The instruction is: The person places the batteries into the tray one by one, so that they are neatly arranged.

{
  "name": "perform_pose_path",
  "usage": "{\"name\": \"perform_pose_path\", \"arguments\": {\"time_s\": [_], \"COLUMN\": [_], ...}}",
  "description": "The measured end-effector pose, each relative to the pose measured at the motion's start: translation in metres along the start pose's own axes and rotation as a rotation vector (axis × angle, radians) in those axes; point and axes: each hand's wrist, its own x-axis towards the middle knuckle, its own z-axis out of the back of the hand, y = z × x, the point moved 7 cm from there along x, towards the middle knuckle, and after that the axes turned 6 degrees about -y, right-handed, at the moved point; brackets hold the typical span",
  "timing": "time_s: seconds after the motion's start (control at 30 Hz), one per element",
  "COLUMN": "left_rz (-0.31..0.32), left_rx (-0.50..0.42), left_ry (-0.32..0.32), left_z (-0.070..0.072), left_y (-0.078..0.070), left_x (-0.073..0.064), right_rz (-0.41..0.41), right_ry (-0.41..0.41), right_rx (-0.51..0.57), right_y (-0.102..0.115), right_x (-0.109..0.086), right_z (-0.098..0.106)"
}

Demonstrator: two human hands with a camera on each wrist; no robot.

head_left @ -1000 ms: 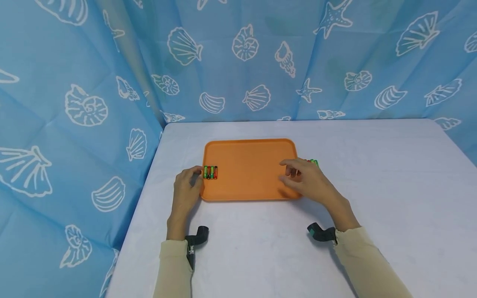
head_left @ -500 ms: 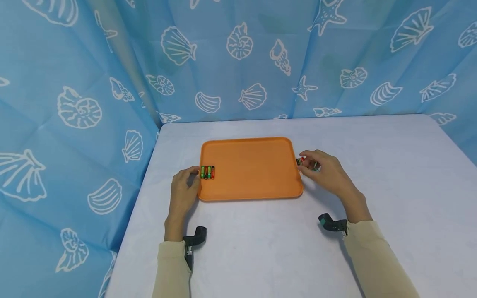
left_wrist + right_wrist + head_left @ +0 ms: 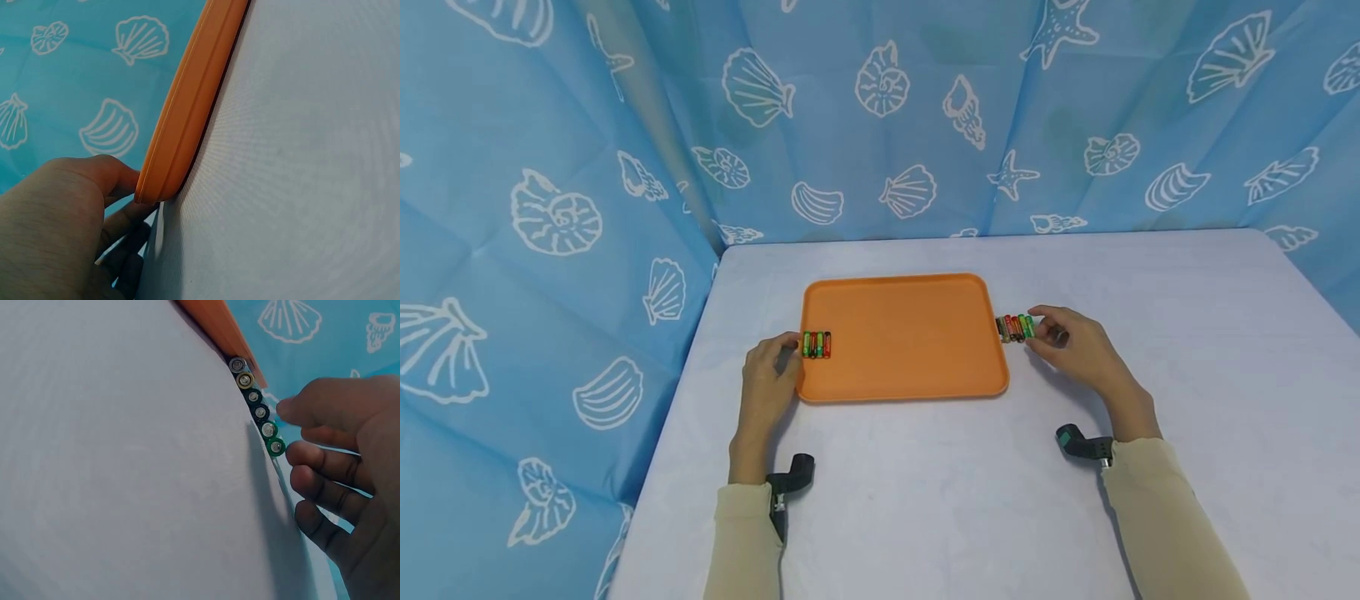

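My left hand (image 3: 767,375) pinches the left rim of an orange tray (image 3: 910,342), thumb at the rim in the left wrist view (image 3: 119,178). Just inside that rim lies a short row of red and green batteries (image 3: 817,345). A second row of batteries (image 3: 1015,327) sits on the cloth outside the tray's right edge, side by side. My right hand (image 3: 1078,350) is at the outer end of this row, fingers loosely bent, thumb and index finger apart close to the last green battery (image 3: 276,447).
A white cloth (image 3: 910,492) covers the table. Behind and to the left hangs a blue curtain (image 3: 850,150) with white shell prints. A black camera mount (image 3: 1084,442) sticks out at the right wrist, another black mount (image 3: 793,473) at the left.
My right hand has moved right from over the tray's right edge to the outer end of the right battery row, uncovering it. The left hand stays at the tray's left rim.
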Motion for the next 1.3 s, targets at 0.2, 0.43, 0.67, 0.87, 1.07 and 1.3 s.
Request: {"name": "perform_pose_path", "arguments": {"time_s": [0.2,0.43,0.67,0.87,1.07,1.3], "left_rz": [-0.015,-0.026,-0.018,-0.009,-0.010,-0.015], "left_rx": [-0.025,-0.032,-0.018,-0.016,-0.022,-0.022], "left_ry": [-0.021,0.007,0.004,-0.004,-0.004,-0.009], "left_z": [0.002,-0.005,-0.002,0.001,0.001,0.002], "left_y": [0.001,-0.002,-0.002,0.000,0.000,-0.001], "left_x": [0.000,0.000,-0.001,-0.001,0.000,0.000], "right_rz": [-0.017,-0.054,-0.067,-0.067,-0.055,-0.039], "right_ry": [0.024,0.127,0.169,0.152,0.138,0.122], "right_rx": [-0.015,-0.038,-0.042,-0.029,-0.015,0.023], "right_y": [-0.010,-0.021,-0.023,-0.021,-0.024,-0.023], "right_x": [0.003,0.004,0.007,0.011,0.010,0.008], "right_z": [-0.005,-0.005,-0.006,-0.007,-0.007,-0.006]}}
